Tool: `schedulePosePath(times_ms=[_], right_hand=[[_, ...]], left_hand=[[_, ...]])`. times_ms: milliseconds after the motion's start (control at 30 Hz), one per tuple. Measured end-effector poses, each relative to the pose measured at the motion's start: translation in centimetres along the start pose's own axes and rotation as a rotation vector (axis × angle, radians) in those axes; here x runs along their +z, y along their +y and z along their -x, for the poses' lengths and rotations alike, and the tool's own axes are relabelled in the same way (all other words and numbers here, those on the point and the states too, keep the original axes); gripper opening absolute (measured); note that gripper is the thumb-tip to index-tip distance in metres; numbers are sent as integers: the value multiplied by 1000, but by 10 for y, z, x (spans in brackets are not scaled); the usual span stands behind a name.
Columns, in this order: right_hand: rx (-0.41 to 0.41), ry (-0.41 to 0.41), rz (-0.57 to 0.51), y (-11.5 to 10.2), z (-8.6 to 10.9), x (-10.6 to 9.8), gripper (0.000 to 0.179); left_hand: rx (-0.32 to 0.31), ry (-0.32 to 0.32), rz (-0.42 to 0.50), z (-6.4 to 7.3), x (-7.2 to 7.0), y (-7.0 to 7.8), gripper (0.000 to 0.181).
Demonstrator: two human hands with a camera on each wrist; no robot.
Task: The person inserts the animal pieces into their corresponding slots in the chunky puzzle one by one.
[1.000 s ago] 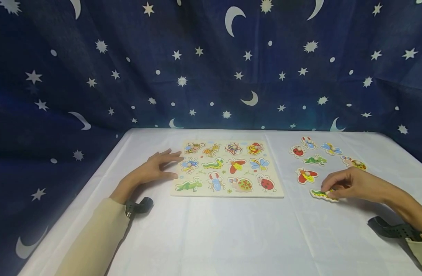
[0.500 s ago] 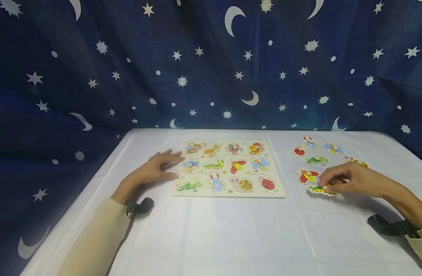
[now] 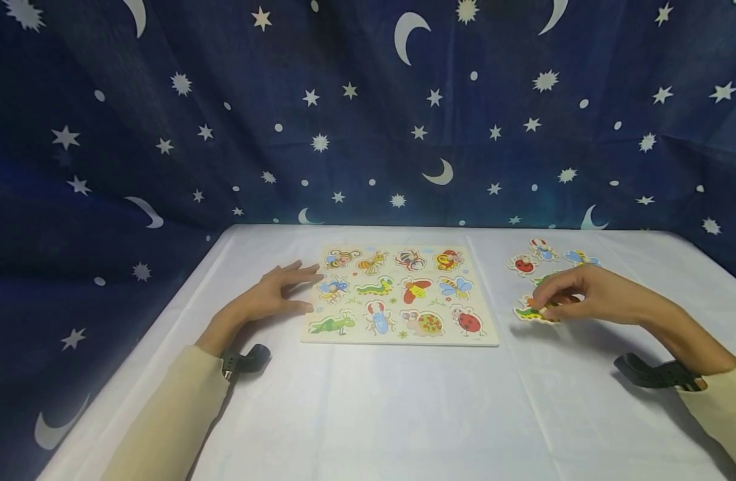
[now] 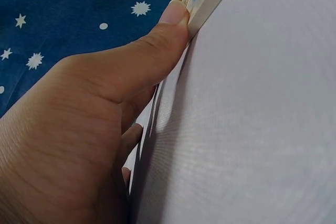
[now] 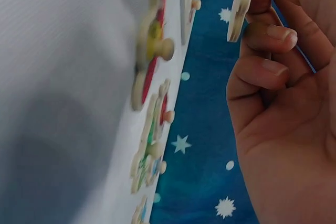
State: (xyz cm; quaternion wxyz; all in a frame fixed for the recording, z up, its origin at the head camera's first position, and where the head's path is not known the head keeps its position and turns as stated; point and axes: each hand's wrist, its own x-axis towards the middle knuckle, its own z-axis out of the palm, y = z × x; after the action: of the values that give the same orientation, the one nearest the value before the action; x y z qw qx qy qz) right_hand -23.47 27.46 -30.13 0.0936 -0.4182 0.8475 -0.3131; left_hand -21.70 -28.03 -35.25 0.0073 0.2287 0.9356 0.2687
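Note:
My right hand pinches a caterpillar puzzle piece by its small knob. The green piece is held above the white cloth, and its pale wooden edge shows in the right wrist view. Behind it, the red-winged bug piece lies on the cloth, mostly covered in the head view. Spread along the left side of the insect puzzle board is my left hand, fingers extended. Its thumb touches the board's edge in the left wrist view.
Beyond my right hand lie other knobbed pieces: a ladybug, a beetle and a dragonfly. A grasshopper piece shows in the right wrist view. A dark starry cloth hangs behind the table.
My right hand has lifted the caterpillar piece off the cloth and carried it left and away from me, over the red-winged bug piece. The left hand keeps its place by the board.

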Motion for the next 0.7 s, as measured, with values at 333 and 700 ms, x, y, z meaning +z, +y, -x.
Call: schedulePosePath(times_ms=[333, 700], right_hand=[[-86, -34, -44, -10, -30, 3, 17], [-36, -60, -13, -20, -64, 10, 15]], left_hand=[[-13, -5, 0, 0, 0, 1, 64], [-15, -5, -6, 0, 1, 0, 66]])
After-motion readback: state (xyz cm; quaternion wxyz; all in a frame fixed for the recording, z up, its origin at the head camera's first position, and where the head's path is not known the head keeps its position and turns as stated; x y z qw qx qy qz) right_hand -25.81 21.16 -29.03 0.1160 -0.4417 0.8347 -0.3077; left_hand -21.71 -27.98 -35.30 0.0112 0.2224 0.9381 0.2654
